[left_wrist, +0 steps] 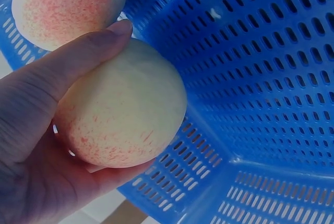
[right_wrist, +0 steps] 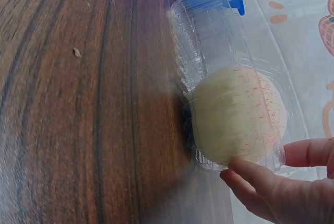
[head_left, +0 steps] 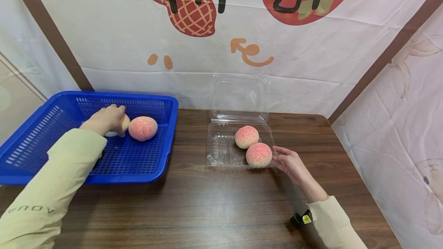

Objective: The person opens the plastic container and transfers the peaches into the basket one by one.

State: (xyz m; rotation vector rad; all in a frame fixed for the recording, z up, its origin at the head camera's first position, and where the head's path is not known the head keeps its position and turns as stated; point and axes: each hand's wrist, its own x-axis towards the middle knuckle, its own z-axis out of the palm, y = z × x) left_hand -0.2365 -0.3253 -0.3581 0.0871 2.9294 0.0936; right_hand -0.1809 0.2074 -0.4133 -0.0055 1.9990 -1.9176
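Inside the blue plastic basket, my left hand grips a pale peach with a pink blush, thumb on one side and fingers round the other. Beside it lies a pinker peach. To the right stands a clear plastic clamshell box with its lid raised at the back. Two peaches sit in the right part of its base, one behind and one at the front corner. My right hand pinches the box's right rim near that front peach.
The basket stands at the left of the brown wooden table. A white printed cloth hangs behind the table, close to the raised lid. A black strap with a yellow label is at the right wrist.
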